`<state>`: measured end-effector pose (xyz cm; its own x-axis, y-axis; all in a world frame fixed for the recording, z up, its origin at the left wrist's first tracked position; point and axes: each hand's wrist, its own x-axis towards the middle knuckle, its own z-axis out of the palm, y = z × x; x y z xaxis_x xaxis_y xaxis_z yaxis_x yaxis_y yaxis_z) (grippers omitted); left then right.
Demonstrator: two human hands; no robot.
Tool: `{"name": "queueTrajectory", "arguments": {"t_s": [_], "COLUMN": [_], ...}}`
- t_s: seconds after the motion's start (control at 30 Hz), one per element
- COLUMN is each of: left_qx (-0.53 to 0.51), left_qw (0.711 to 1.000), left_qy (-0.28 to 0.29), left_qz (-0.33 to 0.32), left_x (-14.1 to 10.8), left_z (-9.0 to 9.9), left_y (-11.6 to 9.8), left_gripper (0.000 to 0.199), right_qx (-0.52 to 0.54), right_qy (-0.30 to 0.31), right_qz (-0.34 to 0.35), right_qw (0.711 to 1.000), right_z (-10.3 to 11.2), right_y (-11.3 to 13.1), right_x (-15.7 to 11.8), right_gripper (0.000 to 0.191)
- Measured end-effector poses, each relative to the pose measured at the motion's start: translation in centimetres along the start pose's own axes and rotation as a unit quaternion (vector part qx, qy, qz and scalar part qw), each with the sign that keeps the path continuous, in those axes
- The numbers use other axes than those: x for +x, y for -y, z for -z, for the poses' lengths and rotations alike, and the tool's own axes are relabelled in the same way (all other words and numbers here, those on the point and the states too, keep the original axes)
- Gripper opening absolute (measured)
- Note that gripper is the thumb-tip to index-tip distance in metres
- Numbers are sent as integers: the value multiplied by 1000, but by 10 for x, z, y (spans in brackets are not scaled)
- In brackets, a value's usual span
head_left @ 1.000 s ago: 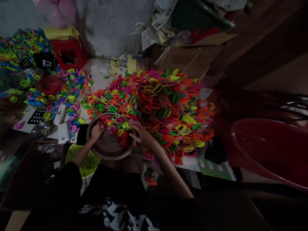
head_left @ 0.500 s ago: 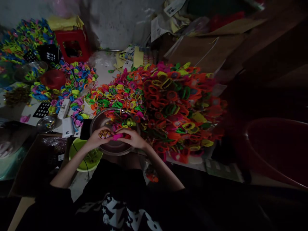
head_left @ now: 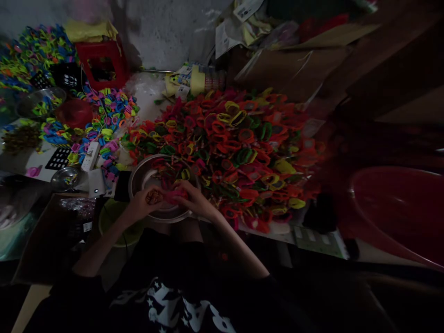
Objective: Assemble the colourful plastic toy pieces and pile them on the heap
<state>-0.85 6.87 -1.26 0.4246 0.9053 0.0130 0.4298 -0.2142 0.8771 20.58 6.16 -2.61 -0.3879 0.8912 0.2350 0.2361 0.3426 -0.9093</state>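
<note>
Over a metal bowl [head_left: 134, 169], my two hands meet close together. My left hand [head_left: 143, 204] is closed around a cluster of small brownish-gold pieces [head_left: 154, 197], too blurred to name. Pinched in the fingers of my right hand [head_left: 196, 200] is a pink plastic piece [head_left: 174, 196], which also reaches toward my left fingertips. Whether the left fingertips touch it I cannot tell. Inside the bowl, behind my hands, lie colourful plastic pieces [head_left: 185, 174]. A big heap of toy watches [head_left: 248, 152] in orange, green, yellow and pink rises against the bowl's right side.
Left of the bowl are a white power strip [head_left: 90, 156], a white box-like device [head_left: 96, 183] and a small metal dish [head_left: 64, 178]. A yellow-green basin [head_left: 120, 226] sits below. Behind stands a red stool [head_left: 104, 64]. A large red tub [head_left: 398, 208] is at the right.
My right hand has shifted slightly right and its fingers have moved over the pink piece. The left hand has turned a little, still holding its cluster. The picture is darker.
</note>
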Motion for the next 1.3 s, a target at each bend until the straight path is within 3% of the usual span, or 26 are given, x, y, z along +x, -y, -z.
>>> {"name": "queueTrajectory", "arguments": {"t_s": [0.1,0.23,0.43,0.57,0.67,0.77,0.87,1.07,1.3], "left_qx": [-22,-88,-88,-11,74,122,151,184,222], "left_qw": [999,994,993,999,997,992,986,977,968], "left_qy": [-22,20,19,3,-21,-23,-28,-32,-44], "left_qz": [25,66,71,44,29,-14,-59,-103,-111], "left_x": [3,4,-1,-3,-5,-7,-8,-9,-9], "left_z": [-3,-5,-5,-4,-5,-6,-5,-6,-6], "left_y": [10,20,10,2,-3,-10,-16,-21,-20], "left_gripper": [35,33,43,42,36,28,22,21,22], "right_qx": [30,46,53,-3,-75,-190,-272,-228,-166], "right_qy": [12,18,49,39,40,33,30,53,75], "right_qz": [-49,-72,-129,-81,2,88,127,103,68], "right_qw": [998,996,989,996,996,977,953,967,981], "right_z": [-1,-1,-1,0,1,3,7,10,10], "right_y": [3,0,-10,-7,2,14,23,24,22], "right_x": [-2,-3,0,-3,-7,-10,-12,-13,-14], "right_gripper": [23,26,29,26,25,25,25,23,25]}}
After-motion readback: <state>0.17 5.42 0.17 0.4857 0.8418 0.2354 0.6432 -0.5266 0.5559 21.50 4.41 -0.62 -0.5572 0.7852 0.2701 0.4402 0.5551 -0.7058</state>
